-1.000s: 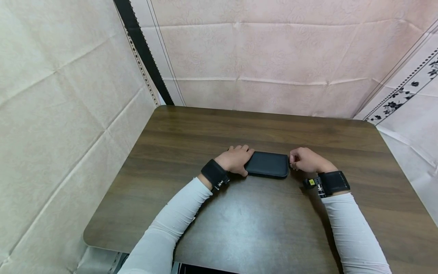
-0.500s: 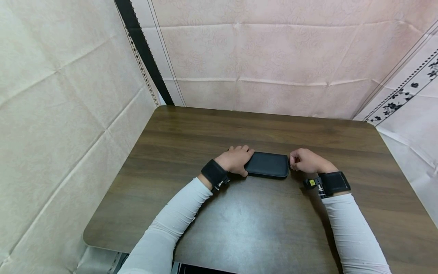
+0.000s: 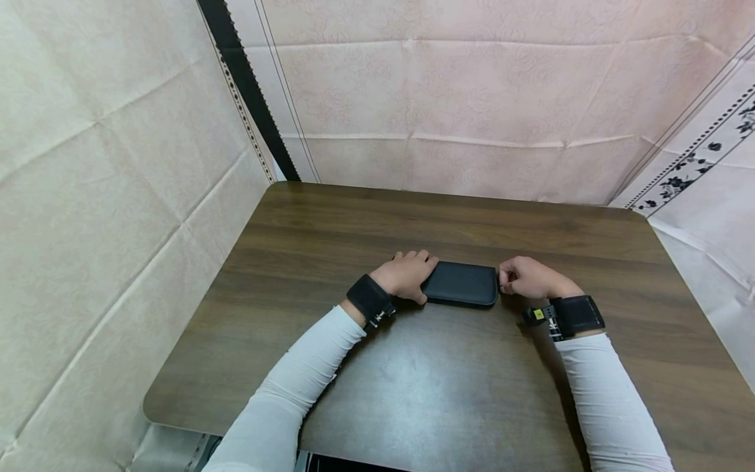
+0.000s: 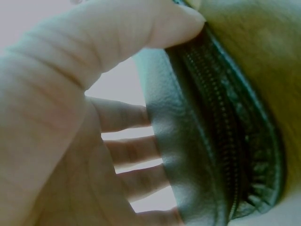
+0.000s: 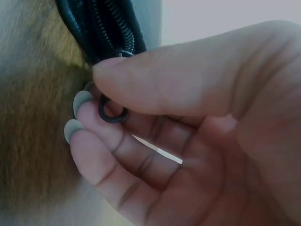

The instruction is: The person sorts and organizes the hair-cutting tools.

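A black zip wallet (image 3: 461, 283) lies flat on the wooden table between both hands. My left hand (image 3: 407, 274) holds its left end, the thumb on the near side and the fingers along the far side. In the left wrist view the thumb presses by the zip (image 4: 216, 103), which runs along the wallet's side. At the right end, my right hand (image 3: 533, 276) pinches the zip pull between thumb and curled fingers. The pull's dark ring (image 5: 113, 120) shows below the thumb in the right wrist view; two rows of zip teeth lie above it, and the thumb partly hides the slider.
The brown wooden table (image 3: 330, 229) has rounded corners. Pale cloth (image 3: 483, 98) hangs behind it, and more cloth (image 3: 106, 229) hangs at the left. Each wrist wears a black strap, the right strap (image 3: 575, 316) carrying a small camera.
Almost nothing differs: my right hand has shifted very slightly towards me. The wallet and my left hand stay where they were.
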### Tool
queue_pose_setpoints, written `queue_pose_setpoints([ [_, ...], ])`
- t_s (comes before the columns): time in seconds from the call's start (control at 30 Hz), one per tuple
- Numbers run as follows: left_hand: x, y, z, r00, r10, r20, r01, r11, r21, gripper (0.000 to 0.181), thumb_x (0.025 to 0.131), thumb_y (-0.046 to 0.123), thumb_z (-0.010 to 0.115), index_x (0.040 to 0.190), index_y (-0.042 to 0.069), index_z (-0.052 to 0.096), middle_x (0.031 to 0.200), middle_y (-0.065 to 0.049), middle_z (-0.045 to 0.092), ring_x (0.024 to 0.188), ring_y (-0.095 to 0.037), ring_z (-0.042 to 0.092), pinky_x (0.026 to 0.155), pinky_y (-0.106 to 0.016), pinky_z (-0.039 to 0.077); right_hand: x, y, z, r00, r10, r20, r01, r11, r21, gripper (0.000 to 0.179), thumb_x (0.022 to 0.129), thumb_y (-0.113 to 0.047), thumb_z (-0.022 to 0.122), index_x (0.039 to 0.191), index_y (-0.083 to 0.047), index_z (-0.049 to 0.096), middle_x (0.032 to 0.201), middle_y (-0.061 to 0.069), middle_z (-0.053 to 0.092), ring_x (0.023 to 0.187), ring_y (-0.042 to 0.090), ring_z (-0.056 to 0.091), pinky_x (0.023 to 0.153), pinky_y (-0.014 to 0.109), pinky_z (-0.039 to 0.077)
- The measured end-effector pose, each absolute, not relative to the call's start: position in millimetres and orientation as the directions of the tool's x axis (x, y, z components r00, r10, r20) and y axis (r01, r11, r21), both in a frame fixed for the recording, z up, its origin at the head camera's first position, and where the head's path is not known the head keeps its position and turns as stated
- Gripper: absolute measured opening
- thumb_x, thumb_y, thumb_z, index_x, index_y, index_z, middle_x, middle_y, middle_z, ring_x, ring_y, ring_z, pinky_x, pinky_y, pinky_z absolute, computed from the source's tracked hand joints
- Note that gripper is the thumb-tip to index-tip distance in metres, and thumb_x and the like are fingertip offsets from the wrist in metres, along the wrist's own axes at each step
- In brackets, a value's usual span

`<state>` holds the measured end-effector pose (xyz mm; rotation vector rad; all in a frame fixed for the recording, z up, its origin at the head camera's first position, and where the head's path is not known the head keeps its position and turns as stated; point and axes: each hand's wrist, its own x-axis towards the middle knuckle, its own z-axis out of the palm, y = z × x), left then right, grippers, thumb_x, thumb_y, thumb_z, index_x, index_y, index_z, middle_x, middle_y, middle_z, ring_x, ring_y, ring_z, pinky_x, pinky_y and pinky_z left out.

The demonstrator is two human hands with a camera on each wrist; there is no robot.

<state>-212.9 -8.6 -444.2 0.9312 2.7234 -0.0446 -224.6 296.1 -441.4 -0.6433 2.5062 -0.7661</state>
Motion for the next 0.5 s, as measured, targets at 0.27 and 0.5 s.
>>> queue_pose_setpoints([
  [0.27, -211.6, -8.8, -443.5, -0.759, 0.595, -0.266, 0.606, 0.794, 0.047, 0.095, 0.091, 0.048, 0.077, 0.164, 0.012, 0.029, 0.158, -0.011, 0.043, 0.142, -0.030, 0.047, 0.115, -0.051, 0.041, -224.0, 296.3, -441.0, -0.784, -0.552, -0.284, -0.293, 0.731, -0.616, 0.023, 0.094, 0.009, 0.060, 0.076, -0.005, 0.054, 0.076, 0.000, 0.049, 0.066, 0.015, 0.045, 0.064, 0.027, 0.039],
  [0.5, -211.6, -8.4, -442.4, -0.760, 0.595, -0.262, 0.607, 0.794, 0.042, 0.095, 0.091, 0.049, 0.077, 0.164, 0.012, 0.029, 0.157, -0.011, 0.044, 0.142, -0.030, 0.047, 0.114, -0.051, 0.042, -225.1, 297.0, -441.7, -0.775, -0.573, -0.266, -0.325, 0.723, -0.610, 0.026, 0.092, 0.010, 0.061, 0.073, -0.006, 0.052, 0.075, -0.001, 0.049, 0.065, 0.014, 0.045, 0.063, 0.027, 0.038],
])
